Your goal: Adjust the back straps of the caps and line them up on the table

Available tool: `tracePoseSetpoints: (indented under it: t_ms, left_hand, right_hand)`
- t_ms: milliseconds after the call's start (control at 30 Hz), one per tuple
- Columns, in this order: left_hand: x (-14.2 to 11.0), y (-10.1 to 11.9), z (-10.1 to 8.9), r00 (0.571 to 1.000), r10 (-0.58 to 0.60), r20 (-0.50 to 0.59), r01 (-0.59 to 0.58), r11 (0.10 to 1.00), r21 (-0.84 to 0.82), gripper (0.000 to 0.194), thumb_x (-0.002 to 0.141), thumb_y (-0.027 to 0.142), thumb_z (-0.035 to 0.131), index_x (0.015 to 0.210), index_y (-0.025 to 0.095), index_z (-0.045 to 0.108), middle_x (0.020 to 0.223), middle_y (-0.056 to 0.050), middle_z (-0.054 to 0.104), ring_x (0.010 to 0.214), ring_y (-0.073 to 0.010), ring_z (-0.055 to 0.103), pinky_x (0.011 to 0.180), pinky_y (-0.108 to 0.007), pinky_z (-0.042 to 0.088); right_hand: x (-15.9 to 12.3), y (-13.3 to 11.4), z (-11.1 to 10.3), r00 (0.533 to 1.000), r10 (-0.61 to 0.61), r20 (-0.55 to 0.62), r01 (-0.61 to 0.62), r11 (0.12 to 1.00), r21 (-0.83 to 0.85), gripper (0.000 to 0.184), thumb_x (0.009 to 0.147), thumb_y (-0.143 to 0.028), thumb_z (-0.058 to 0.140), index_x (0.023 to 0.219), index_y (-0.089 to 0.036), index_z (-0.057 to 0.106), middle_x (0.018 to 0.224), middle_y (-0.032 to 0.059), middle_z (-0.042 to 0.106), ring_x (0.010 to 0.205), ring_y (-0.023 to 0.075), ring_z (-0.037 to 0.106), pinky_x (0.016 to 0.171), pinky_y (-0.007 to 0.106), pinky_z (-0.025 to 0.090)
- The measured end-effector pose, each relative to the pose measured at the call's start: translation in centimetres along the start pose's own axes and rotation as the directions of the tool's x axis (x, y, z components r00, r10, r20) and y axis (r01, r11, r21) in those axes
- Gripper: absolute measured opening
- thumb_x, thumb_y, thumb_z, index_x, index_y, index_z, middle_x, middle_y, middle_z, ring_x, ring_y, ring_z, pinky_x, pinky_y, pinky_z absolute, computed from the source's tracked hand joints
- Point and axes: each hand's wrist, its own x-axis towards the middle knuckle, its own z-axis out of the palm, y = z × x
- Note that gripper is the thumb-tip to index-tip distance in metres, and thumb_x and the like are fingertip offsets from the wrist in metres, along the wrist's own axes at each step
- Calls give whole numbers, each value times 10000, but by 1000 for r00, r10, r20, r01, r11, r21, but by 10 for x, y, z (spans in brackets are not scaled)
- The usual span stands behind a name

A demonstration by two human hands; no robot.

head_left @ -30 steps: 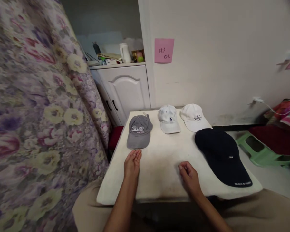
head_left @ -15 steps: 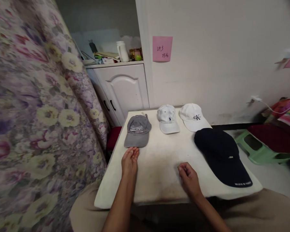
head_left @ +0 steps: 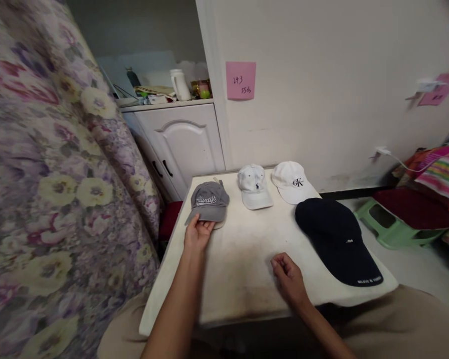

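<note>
A grey baseball cap (head_left: 208, 202) with white lettering is at the far left of the table, its brim tilted up. My left hand (head_left: 198, 233) grips that brim, thumb on top and fingers beneath. My right hand (head_left: 287, 276) rests at the front of the table with fingers curled and nothing visible in them. Beyond it stand a pale blue cap (head_left: 255, 185) with a small dark emblem and a white cap (head_left: 292, 182) with black letters. To the right lies a large navy cap (head_left: 331, 237), its brim pointing toward the front right corner.
The table (head_left: 243, 279) has a cream cover with stains. A floral curtain (head_left: 60, 199) hangs close on the left. Behind are a white cabinet (head_left: 187, 142) and a wall with a pink note (head_left: 241, 80). A green stool (head_left: 387, 227) stands at the right.
My left hand has moved forward and taken hold of the grey cap's brim, which has lifted off the table. My right hand stays in about the same place. The view has shifted slightly.
</note>
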Motion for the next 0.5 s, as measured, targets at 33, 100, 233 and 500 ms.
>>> tracePoseSetpoints:
  t_ms: [33, 100, 233, 500]
  left_hand:
    - [4, 3, 5, 1000, -1, 1, 1, 1000, 0, 135, 854, 76, 515, 840, 173, 608, 796, -52, 704, 806, -200, 700, 906, -469, 554]
    - [10, 10, 15, 1000, 19, 12, -18, 1000, -6, 172, 837, 43, 493, 856, 169, 609, 809, -51, 707, 806, -191, 696, 908, -461, 555]
    - [17, 22, 37, 993, 99, 68, -97, 995, -30, 208, 812, 27, 498, 887, 178, 621, 863, -33, 721, 848, -168, 687, 944, -441, 544]
    - [10, 24, 39, 979, 159, 124, -158, 987, -21, 264, 741, -20, 512, 880, 165, 638, 813, -21, 735, 779, -166, 692, 887, -443, 571]
  right_hand:
    - [0, 0, 0, 1000, -1, 0, 1, 1000, 2, 236, 871, -408, 606, 767, -199, 568, 636, -39, 453, 602, 137, 414, 562, 237, 355]
    - [0, 0, 1, 1000, 1, 6, -1, 1000, 7, 239, 883, -411, 591, 775, -200, 563, 639, -40, 456, 605, 137, 419, 571, 239, 356]
    - [1, 0, 1, 1000, 6, 13, -6, 1000, 1, 260, 899, -431, 569, 781, -201, 546, 642, -41, 455, 604, 138, 422, 571, 241, 348]
    - [0, -3, 1, 1000, 15, 10, -15, 1000, -5, 330, 887, -510, 570, 775, -202, 522, 641, -40, 447, 602, 144, 415, 568, 249, 343]
